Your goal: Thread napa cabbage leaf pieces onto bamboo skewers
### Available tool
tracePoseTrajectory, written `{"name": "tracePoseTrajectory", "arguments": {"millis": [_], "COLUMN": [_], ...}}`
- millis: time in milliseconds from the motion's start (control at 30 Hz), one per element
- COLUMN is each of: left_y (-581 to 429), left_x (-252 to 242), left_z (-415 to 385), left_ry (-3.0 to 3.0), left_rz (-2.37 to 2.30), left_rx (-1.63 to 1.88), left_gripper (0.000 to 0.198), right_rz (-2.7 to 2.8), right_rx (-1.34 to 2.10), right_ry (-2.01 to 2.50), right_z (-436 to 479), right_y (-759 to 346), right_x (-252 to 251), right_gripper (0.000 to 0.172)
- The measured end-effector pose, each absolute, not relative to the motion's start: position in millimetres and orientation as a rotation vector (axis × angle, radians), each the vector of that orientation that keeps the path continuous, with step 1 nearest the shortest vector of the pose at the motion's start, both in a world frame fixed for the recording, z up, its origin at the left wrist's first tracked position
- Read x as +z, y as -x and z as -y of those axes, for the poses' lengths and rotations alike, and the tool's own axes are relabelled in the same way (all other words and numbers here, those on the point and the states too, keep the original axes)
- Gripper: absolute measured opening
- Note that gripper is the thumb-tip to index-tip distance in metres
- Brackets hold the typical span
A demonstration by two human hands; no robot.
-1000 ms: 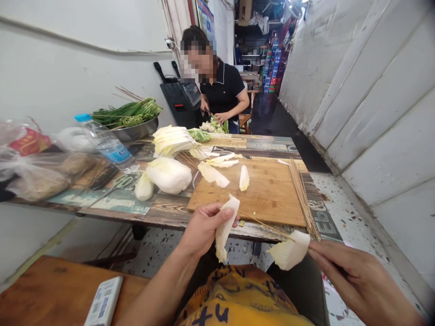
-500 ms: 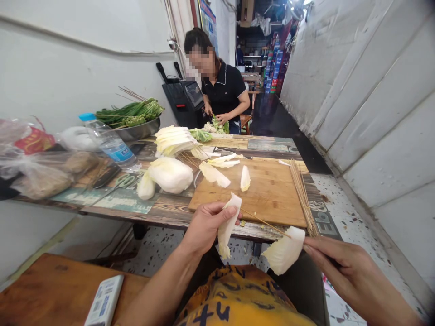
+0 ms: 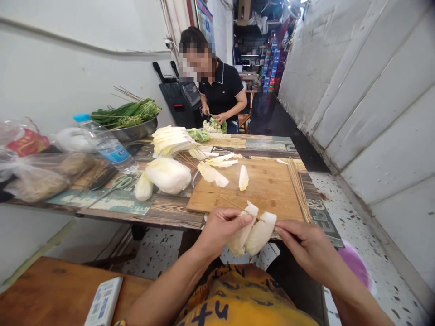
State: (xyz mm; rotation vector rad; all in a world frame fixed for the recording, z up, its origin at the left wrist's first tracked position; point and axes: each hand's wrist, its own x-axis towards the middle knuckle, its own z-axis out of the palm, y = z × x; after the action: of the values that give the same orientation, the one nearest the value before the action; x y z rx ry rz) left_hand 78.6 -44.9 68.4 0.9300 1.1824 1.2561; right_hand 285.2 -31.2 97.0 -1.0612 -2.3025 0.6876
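Note:
My left hand (image 3: pixel 219 231) pinches a pale strip of napa cabbage leaf (image 3: pixel 241 238) between thumb and fingers. A thin bamboo skewer (image 3: pixel 231 202) runs through this leaf, its tip sticking out at the upper left over the board. Close beside it, a second cabbage leaf (image 3: pixel 261 236) hangs on the same skewer. My right hand (image 3: pixel 307 244) is closed on the skewer's other end, just right of that second leaf. Both leaves hang over the near edge of the table. Loose leaf pieces, among them a small one (image 3: pixel 244 178), lie on the wooden cutting board (image 3: pixel 272 194).
Bare skewers (image 3: pixel 298 188) lie along the board's right side. Left of it are a whole napa cabbage (image 3: pixel 170 175), stacked leaves (image 3: pixel 171 141), scissors (image 3: pixel 123 182), a water bottle (image 3: pixel 113 149) and a metal bowl (image 3: pixel 137 130) of greens. Across the table a co-worker (image 3: pixel 222 86) handles leafy vegetables.
My right hand has moved left toward my left hand, bringing the two leaves side by side. More of the skewer's tip now sticks out past the left-hand leaf.

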Motion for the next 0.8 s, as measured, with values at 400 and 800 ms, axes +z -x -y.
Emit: {"name": "tracePoseTrajectory", "arguments": {"millis": [400, 800], "left_y": [-44, -79], "left_x": [56, 65], "left_z": [-7, -97], "left_ry": [-2.168, -2.114], "left_rz": [-1.651, -2.232], "left_rx": [1.148, 0.223], "left_gripper": [0.028, 0.040], "right_rz": [1.917, 1.790], "right_rx": [0.670, 0.610], "right_ry": [1.300, 1.385], "right_z": [20, 29], "right_y": [-321, -339], "right_x": [78, 71], "right_gripper": [0.026, 0.029]}}
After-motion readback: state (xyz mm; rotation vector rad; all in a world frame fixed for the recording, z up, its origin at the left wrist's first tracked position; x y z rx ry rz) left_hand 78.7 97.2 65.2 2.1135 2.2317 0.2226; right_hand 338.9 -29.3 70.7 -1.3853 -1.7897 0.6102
